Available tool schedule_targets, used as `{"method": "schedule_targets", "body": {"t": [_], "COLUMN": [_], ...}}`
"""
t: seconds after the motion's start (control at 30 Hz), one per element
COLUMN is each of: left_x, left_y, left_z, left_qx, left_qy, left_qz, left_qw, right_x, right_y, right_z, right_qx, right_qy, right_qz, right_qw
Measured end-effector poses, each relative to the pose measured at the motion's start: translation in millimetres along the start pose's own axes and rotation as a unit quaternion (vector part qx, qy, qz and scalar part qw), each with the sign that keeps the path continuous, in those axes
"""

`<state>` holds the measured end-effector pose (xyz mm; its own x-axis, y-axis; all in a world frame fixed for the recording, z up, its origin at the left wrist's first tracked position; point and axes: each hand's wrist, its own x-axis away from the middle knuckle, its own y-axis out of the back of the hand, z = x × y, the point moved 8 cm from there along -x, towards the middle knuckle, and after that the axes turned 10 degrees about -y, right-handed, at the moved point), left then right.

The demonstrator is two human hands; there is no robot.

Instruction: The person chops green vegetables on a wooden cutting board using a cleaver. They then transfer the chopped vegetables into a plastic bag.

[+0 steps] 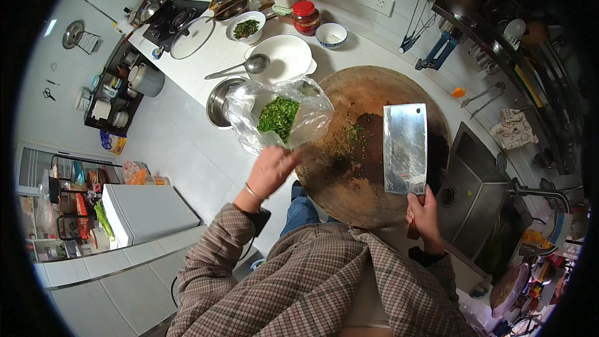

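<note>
My right hand (423, 213) grips the wooden handle of a broad Chinese cleaver (405, 150). The blade lies over the right part of a round wooden chopping board (327, 194), pointing away from me, with wet bits stuck to it. A few chopped green scraps (353, 132) are scattered mid-board. At the board's left side, a clear plastic bag (311, 124) gapes upward with chopped greens (278, 118) inside. My left hand (271, 173), fingers curled and slightly blurred, is at the bag's near rim; whether it pinches the plastic is unclear.
A steel bowl (216, 105) stands left of the bag. Beyond are a white dish (292, 49) with a ladle (257, 63) across its rim, a bowl of greens (246, 29), a red-lidded jar (305, 18) and a glass lid (193, 40). The sink (482, 173) is at right.
</note>
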<state>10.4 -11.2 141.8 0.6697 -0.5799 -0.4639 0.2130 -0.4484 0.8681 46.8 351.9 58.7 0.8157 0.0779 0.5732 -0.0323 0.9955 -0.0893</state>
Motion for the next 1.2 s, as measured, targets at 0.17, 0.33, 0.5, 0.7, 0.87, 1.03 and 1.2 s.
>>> {"method": "schedule_targets", "body": {"t": [0.17,0.33,0.5,0.7,0.87,1.03,1.2], "left_x": [37.7,106.7,151.4,79.9,23.7,8.7,-20.2], "left_y": [-54.7,-72.6,-135.3,-97.5,-97.8,-125.4,-150.9], "left_z": [-39.3,9.2,33.2,18.6,-11.9,-40.1,-52.3], "left_qx": [0.127,0.112,0.382,0.101,0.19,0.057,-0.067], "left_qy": [0.029,0.406,0.603,0.392,0.289,0.27,0.239], "left_qz": [0.022,-0.178,-0.175,0.0,-0.008,0.063,0.105], "left_qw": [0.991,0.889,0.678,0.914,0.938,0.959,0.963], "right_x": [0.2,2.8,5.6,5.6,7.5,6.7,-5.1], "right_y": [5.0,8.7,9.1,5.7,6.5,11.0,29.5], "right_z": [-5.5,-8.2,-10.5,-8.9,-11.0,-16.0,19.8], "right_qx": [-0.008,-0.006,-0.007,-0.005,-0.013,-0.028,0.176], "right_qy": [-0.012,-0.022,-0.033,-0.034,-0.033,-0.05,0.032], "right_qz": [-0.01,-0.022,-0.02,0.0,-0.007,-0.007,-0.086], "right_qw": [1.0,1.0,0.999,0.999,0.999,0.998,0.98]}}
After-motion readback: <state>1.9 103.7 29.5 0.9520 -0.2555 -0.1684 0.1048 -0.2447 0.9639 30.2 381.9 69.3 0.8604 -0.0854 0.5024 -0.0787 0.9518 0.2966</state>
